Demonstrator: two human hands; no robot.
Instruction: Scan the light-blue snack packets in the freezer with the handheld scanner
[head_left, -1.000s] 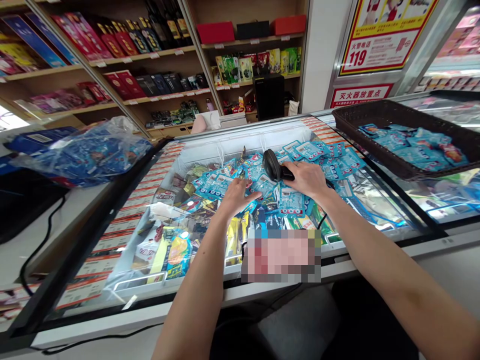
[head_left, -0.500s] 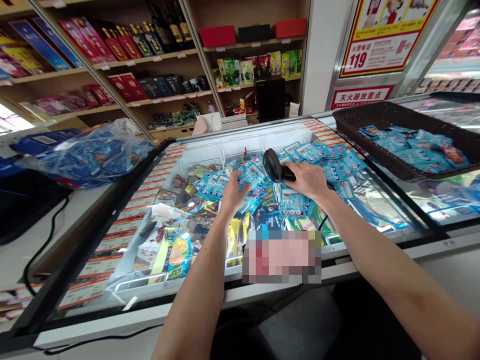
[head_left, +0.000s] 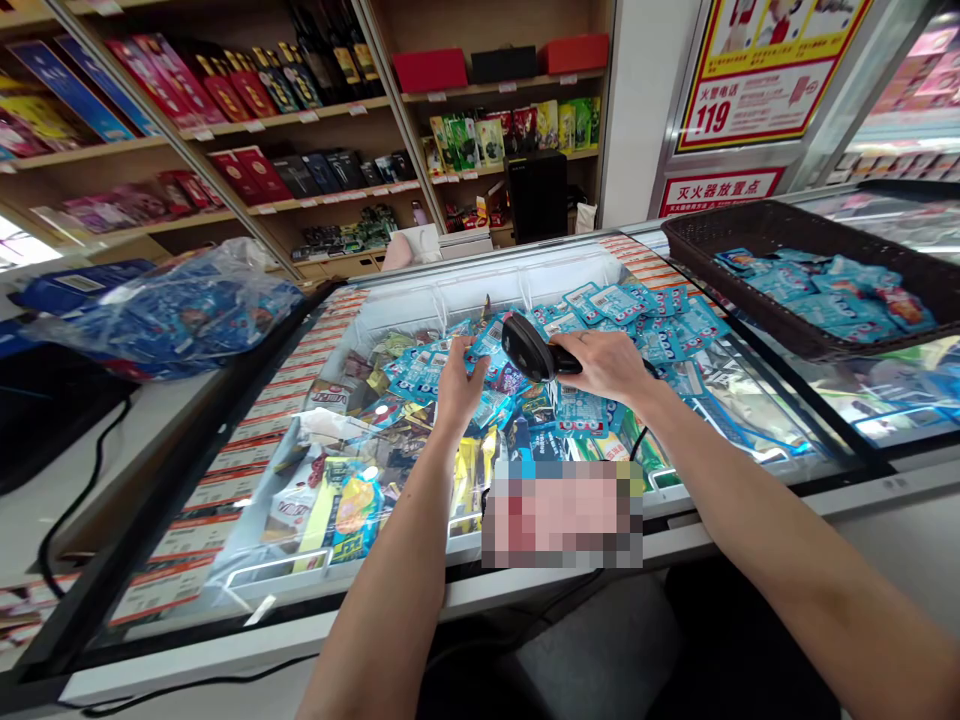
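My right hand (head_left: 602, 364) is wrapped around the handle of a black handheld barcode scanner (head_left: 527, 348). The scanner's head is tipped left, toward my left hand (head_left: 459, 388). At that hand's fingertips is a light-blue snack packet (head_left: 491, 339), which it appears to pinch by the left edge; the exact grip is partly hidden. Under both hands, more light-blue packets (head_left: 422, 373) lie heaped on the glass-topped freezer chest (head_left: 551, 268). Another blue packet (head_left: 589, 412) lies below my right hand, its printed side up.
A brown basket (head_left: 806, 335) holding similar blue packets stands at right. To the left sits a clear plastic bag (head_left: 187, 310) of blue packs. A pixelated patch covers something at the front edge. Shelves of boxes and bottles (head_left: 300, 80) line the back.
The scanner has moved left and turned its head toward the packet at my left hand. My left hand and that packet have shifted slightly left.
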